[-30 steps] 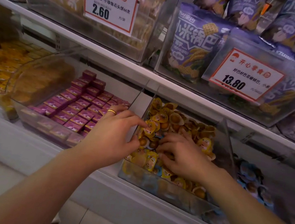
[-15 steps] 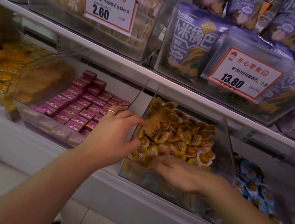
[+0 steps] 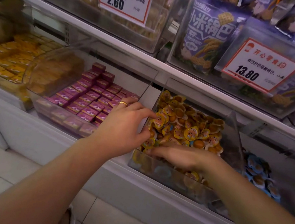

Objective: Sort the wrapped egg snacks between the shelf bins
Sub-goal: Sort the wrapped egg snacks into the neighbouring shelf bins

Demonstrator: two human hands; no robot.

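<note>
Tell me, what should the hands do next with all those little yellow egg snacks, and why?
Probably the right hand should pinch out a blue-wrapped snack peeking among the yellow egg snacks and carry it to the blue snacks' bin on the right. It lies flat in the pile, gripping nothing, while the left hand touches a yellow pack at the bin's left edge.

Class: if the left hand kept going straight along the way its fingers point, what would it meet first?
Most likely the yellow-wrapped egg snacks heaped in the clear bin; the left hand already reaches over its near corner, though depth is unclear.
</note>
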